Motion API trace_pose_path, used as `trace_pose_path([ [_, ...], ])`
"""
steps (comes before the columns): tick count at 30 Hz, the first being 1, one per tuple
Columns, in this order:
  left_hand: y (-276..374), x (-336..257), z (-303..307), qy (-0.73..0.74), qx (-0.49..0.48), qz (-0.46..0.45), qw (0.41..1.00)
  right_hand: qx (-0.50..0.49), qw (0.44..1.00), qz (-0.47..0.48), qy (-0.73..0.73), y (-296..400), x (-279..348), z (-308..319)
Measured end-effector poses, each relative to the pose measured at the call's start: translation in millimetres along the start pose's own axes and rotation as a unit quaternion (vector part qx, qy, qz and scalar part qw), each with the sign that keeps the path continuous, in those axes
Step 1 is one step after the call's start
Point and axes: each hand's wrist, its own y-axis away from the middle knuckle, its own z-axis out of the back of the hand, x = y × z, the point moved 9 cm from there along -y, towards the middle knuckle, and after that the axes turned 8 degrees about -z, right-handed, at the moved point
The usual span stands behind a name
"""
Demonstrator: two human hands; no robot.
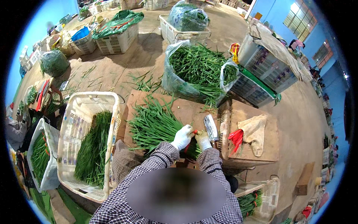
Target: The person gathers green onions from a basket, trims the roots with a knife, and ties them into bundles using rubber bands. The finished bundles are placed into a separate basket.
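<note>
A large bunch of long green stalks, which look like garlic chives (155,120), lies across a brown board (193,107) in front of me. My left hand (183,137), in a white glove, rests on the near end of the bunch. Its fingertips pinch a red tie (195,132) on top of the stalks. My right hand (203,139), in a stained glove, grips the same tie from the other side, close to the left. Beside my right hand lies a cleaver (210,127), blade pointing away from me. The tie's underside is hidden.
A white crate (65,168) of loose stalks stands left. Ahead is an open plastic bag (174,82) of greens. Red strips (236,139) and a beige cloth (256,133) lie on a right-hand box. Tied bunches (249,204) sit in a crate lower right. Someone's sleeve (15,131) shows far left.
</note>
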Motion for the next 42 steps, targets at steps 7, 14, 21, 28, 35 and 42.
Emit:
trace_pose_path([
  [7,3,15,-8,-0.022,0.046,0.088,0.995,-0.206,0.974,0.042,0.088,39,47,28],
  [14,-1,34,-16,-0.061,0.065,0.168,0.982,-0.258,0.965,0.037,-0.003,51,31,26],
  [21,-19,46,-42,-0.127,0.207,0.164,0.956,-0.227,0.955,0.188,0.034,53,37,13],
  [28,-27,42,-109,-0.067,0.655,-0.025,0.752,0.030,0.788,0.423,0.446,66,64,-61],
  [35,-17,45,-82,0.259,0.531,0.123,0.798,0.052,0.725,0.413,0.549,88,92,-30],
  [42,-16,8,10,-0.180,0.551,-0.001,0.815,0.030,0.732,0.408,0.545,97,138,-22],
])
